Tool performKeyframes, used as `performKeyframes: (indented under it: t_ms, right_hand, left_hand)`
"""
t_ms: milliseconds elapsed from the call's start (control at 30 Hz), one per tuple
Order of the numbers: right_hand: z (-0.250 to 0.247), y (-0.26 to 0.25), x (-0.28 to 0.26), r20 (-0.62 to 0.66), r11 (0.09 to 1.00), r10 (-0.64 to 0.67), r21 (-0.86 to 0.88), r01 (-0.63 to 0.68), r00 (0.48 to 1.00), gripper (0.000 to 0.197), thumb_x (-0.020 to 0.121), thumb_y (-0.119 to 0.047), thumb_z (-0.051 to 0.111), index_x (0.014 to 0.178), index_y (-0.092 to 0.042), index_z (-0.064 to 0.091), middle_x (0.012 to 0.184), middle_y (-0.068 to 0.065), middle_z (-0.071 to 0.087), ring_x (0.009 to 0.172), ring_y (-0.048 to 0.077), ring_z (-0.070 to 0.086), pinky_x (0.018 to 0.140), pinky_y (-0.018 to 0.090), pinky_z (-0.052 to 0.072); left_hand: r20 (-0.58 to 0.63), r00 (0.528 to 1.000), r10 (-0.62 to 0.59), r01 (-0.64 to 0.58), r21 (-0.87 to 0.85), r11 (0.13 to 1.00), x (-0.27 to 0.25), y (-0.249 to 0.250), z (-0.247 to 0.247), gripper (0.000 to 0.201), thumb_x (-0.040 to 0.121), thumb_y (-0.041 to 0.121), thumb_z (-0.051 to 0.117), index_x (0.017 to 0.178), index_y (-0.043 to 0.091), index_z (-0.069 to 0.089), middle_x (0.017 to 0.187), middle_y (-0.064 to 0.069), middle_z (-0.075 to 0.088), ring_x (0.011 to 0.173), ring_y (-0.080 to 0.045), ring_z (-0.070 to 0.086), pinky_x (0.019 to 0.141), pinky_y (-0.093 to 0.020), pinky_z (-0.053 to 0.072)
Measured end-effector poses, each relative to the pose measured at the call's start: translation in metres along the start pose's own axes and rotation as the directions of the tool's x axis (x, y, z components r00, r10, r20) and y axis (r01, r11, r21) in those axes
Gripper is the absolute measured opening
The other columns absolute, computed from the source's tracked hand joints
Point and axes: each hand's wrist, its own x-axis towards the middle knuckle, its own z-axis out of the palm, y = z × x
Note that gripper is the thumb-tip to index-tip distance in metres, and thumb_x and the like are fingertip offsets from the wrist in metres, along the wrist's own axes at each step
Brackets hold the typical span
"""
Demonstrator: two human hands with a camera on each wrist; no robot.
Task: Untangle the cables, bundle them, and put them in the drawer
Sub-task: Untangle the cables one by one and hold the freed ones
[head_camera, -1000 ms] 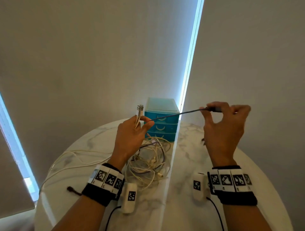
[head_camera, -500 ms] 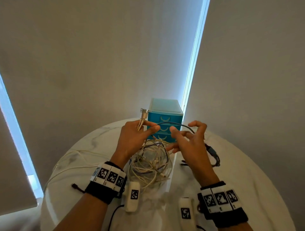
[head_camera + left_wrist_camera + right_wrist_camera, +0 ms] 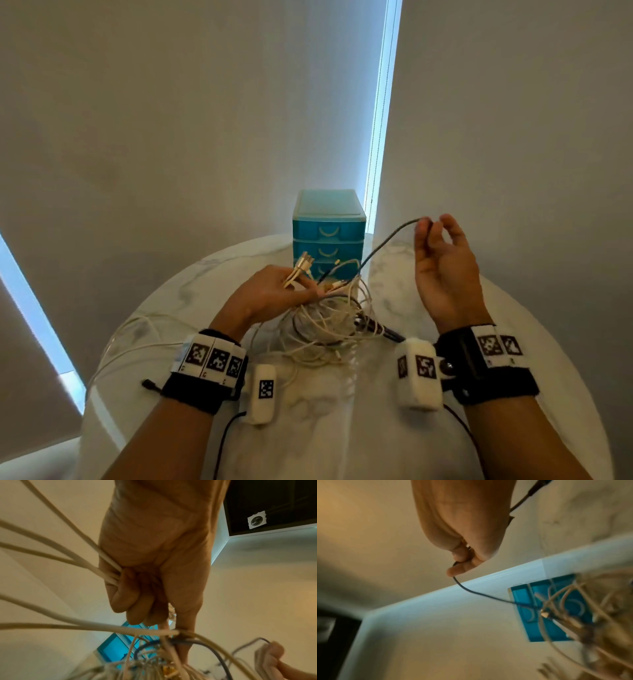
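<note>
On the round marble table [image 3: 513, 342], centre, a tangle of white cables [image 3: 329, 329] lies in loose loops between the two forearms, partly lifted at its far side. Left hand [image 3: 270, 294] grips a bunch of the white cables, fingers curled round them; left wrist view shows the strands squeezed between curled fingers [image 3: 126, 599] and palm. A plug end [image 3: 301, 263] sticks up and away out of that fist, in front of the drawer unit. Right hand [image 3: 445, 270] is raised to the right, above the table, thumb and forefinger pinching a thin dark cable [image 3: 380, 246]; other fingers loosely curled and apart. Right wrist view confirms the pinch [image 3: 460, 566], dark strand running off from the fingertips toward the tangle. The dark cable runs from the pinch down and left into the bundle at the left hand, slightly slack, curved. A dark connector piece [image 3: 380, 330] lies on the table at the near right edge of the tangle. More white cable [image 3: 137, 346] trails off left across the tabletop toward the near left edge. Teal drawer unit [image 3: 329, 233] stands at the far side of the table, centre, three drawers, all closed. Both wrists wear black bands with printed markers [image 3: 212, 359], each with a white camera block.
</note>
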Motion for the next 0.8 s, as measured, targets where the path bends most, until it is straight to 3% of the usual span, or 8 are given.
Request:
performKeyframes:
  t_ms: [100, 167, 233, 367, 433, 500, 600, 800]
  right_hand:
    - [-0.013, -0.023, 0.003, 0.021, 0.890, 0.067, 0.451, -0.070, 0.997, 0.023, 0.110, 0.006, 0.048, 0.114, -0.009, 0.065, 0.100, 0.019, 0.072, 0.091, 0.025, 0.076, 0.075, 0.028, 0.064]
    - [-0.018, -0.025, 0.003, 0.057, 0.833, 0.099, 0.542, -0.114, 0.994, 0.026, 0.110, 0.005, 0.047, 0.105, -0.007, 0.069, 0.103, 0.020, 0.070, 0.096, 0.026, 0.073, 0.074, 0.030, 0.065]
    - [-0.019, -0.022, 0.002, 0.050, 0.850, 0.108, 0.514, -0.118, 0.993, 0.027, 0.110, 0.003, 0.048, 0.100, -0.008, 0.071, 0.105, 0.018, 0.071, 0.097, 0.026, 0.073, 0.077, 0.031, 0.065]
    - [-0.003, -0.009, -0.008, 0.119, 0.923, 0.177, 0.323, -0.207, 0.977, 0.028, 0.110, -0.008, 0.054, 0.097, -0.015, 0.077, 0.107, 0.013, 0.075, 0.098, 0.022, 0.074, 0.085, 0.031, 0.065]
    - [0.008, 0.001, -0.014, 0.195, 0.925, 0.243, 0.249, -0.287, 0.950, 0.028, 0.111, -0.008, 0.051, 0.098, -0.013, 0.075, 0.107, 0.014, 0.075, 0.098, 0.023, 0.075, 0.084, 0.030, 0.065]
    - [0.019, 0.008, -0.020, 0.247, 0.925, 0.273, 0.199, -0.325, 0.930, 0.025, 0.112, -0.006, 0.048, 0.102, -0.011, 0.070, 0.106, 0.016, 0.076, 0.099, 0.025, 0.077, 0.086, 0.030, 0.065]
    - [0.026, 0.010, -0.026, 0.264, 0.926, 0.271, 0.192, -0.325, 0.926, 0.022, 0.113, -0.006, 0.046, 0.102, -0.012, 0.065, 0.103, 0.015, 0.077, 0.102, 0.024, 0.078, 0.090, 0.030, 0.065]
    - [0.015, 0.020, -0.023, 0.253, 0.929, 0.277, 0.176, -0.326, 0.927, 0.025, 0.110, -0.008, 0.051, 0.091, -0.011, 0.066, 0.108, 0.010, 0.071, 0.109, 0.022, 0.074, 0.090, 0.029, 0.063]
  left_hand:
    - [0.052, 0.999, 0.014, -0.017, 0.056, 0.998, 0.002, 0.000, 0.007, 0.007, 0.089, 0.044, 0.085, 0.096, 0.045, 0.084, 0.086, 0.014, 0.080, 0.085, -0.012, 0.073, 0.096, -0.042, 0.058]
    - [0.053, 0.999, -0.011, 0.007, 0.080, 0.997, 0.004, 0.000, 0.009, 0.008, 0.088, 0.045, 0.085, 0.094, 0.050, 0.083, 0.087, 0.010, 0.080, 0.089, -0.020, 0.074, 0.095, -0.040, 0.057]
    - [0.010, 1.000, 0.004, -0.005, 0.118, 0.993, 0.006, -0.001, 0.011, 0.009, 0.087, 0.047, 0.085, 0.096, 0.048, 0.082, 0.085, 0.005, 0.080, 0.085, -0.019, 0.074, 0.093, -0.042, 0.060]
    - [-0.159, 0.980, 0.123, -0.110, 0.088, 0.990, 0.002, 0.012, 0.013, 0.017, 0.094, 0.054, 0.076, 0.103, 0.041, 0.079, 0.071, 0.030, 0.071, 0.073, 0.009, 0.068, 0.073, -0.024, 0.050]
    - [-0.170, 0.974, 0.150, -0.156, -0.022, 0.988, 0.001, 0.022, 0.019, 0.028, 0.090, 0.065, 0.074, 0.110, 0.046, 0.078, 0.092, 0.030, 0.076, 0.088, 0.009, 0.071, 0.080, -0.020, 0.051]
    - [-0.078, 0.983, 0.167, -0.175, -0.098, 0.980, -0.002, 0.030, 0.026, 0.037, 0.083, 0.071, 0.077, 0.114, 0.051, 0.077, 0.111, 0.026, 0.077, 0.102, 0.007, 0.072, 0.088, -0.019, 0.054]
    - [-0.016, 0.985, 0.172, -0.172, -0.161, 0.972, -0.004, 0.035, 0.037, 0.029, 0.084, 0.065, 0.080, 0.110, 0.051, 0.080, 0.107, 0.027, 0.078, 0.102, 0.008, 0.072, 0.090, -0.021, 0.058]
    - [-0.252, 0.951, 0.176, -0.240, -0.249, 0.938, -0.002, 0.047, 0.047, 0.011, 0.091, 0.049, 0.080, 0.097, 0.040, 0.081, 0.098, 0.030, 0.077, 0.097, 0.011, 0.070, 0.091, -0.026, 0.059]
